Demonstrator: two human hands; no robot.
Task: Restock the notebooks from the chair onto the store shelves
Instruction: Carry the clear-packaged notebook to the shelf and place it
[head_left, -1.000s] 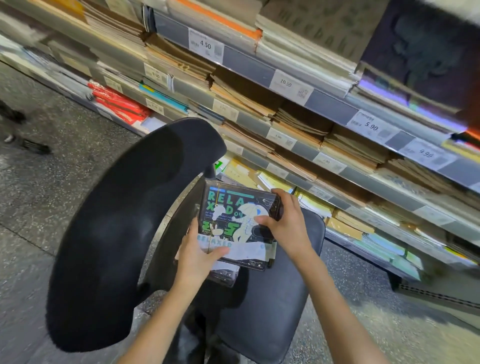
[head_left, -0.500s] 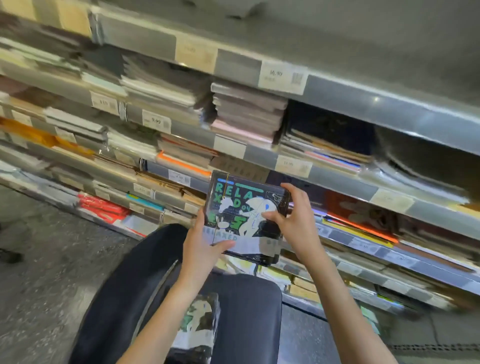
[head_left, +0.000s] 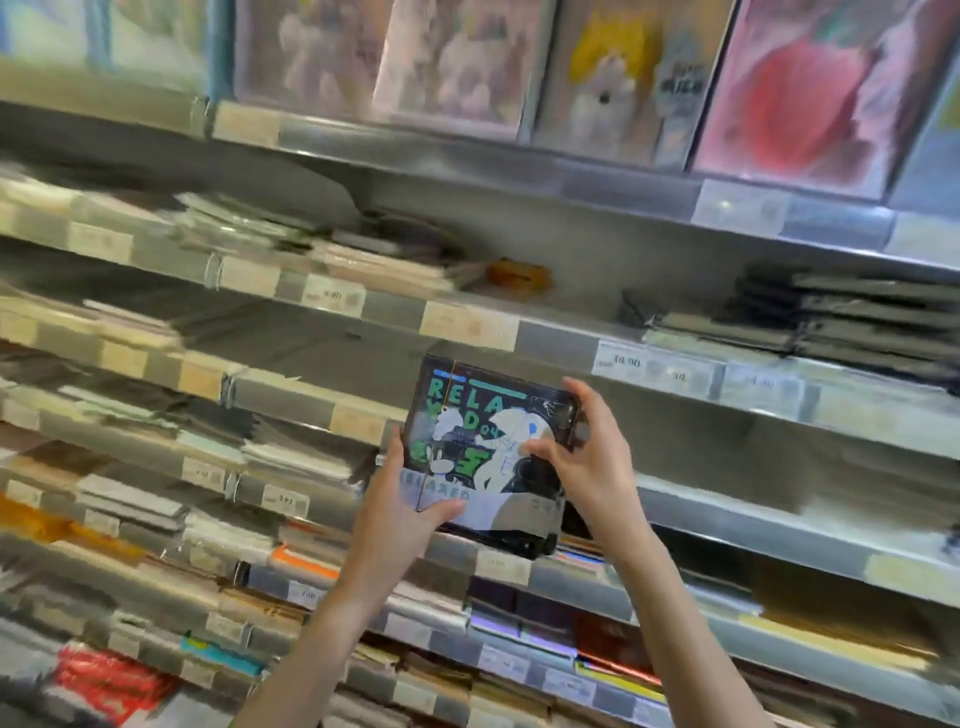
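I see both hands raised in front of the shelves, and they hold one pack of notebooks between them, a little right of the middle of my view. The pack is dark, with green letters and a white cartoon figure on the front, and it seems wrapped in clear film; it is tilted, with its top edge leaning away toward the shelves. My left hand grips the pack at its 8 o'clock corner, the thumb lying across the pale band on the front and the fingers hidden behind. My right hand grips it at the 3 o'clock side, the fingers curled over the upper right corner and the thumb pressing on the front. The pack is in the air, not resting on any shelf; behind it is an open part of a shelf with a row of price labels on the edge above. At 2 o'clock from the pack lies a pile of dark notebooks. At 10 o'clock there are pale piles, rather blurred. At 12 o'clock, on the top shelf, stand large covers, one with a red strawberry. At 7 o'clock, low in the corner, I see something red, too blurred to name.
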